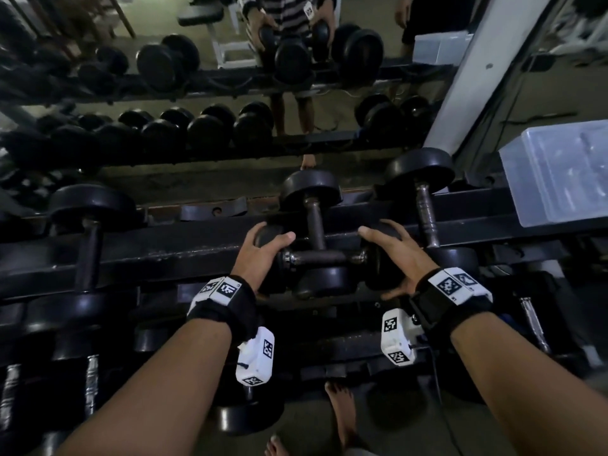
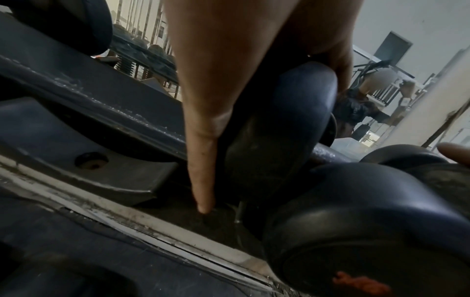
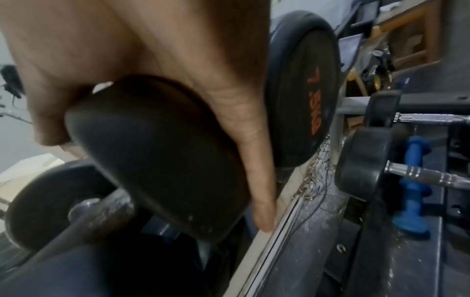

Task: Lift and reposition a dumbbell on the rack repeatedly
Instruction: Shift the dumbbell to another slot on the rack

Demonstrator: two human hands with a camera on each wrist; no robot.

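Note:
A black dumbbell [image 1: 324,257] lies crosswise over the top rack rail [image 1: 197,248], its metal handle running left to right. My left hand [image 1: 263,248] grips its left head [image 2: 292,124] with fingers curled over the top. My right hand [image 1: 394,255] wraps its right head [image 3: 162,156], and the handle [image 3: 101,211] runs away from it. Under it a second dumbbell [image 1: 311,189] lies front to back on the rack. I cannot tell whether the two dumbbells touch.
More black dumbbells sit on the rack at the left [image 1: 90,205] and right [image 1: 424,192], with others on lower tiers. A clear plastic box [image 1: 559,172] stands at the far right. A mirror behind reflects the rack. Bare feet [image 1: 342,409] are below. A blue dumbbell [image 3: 412,186] is lower right.

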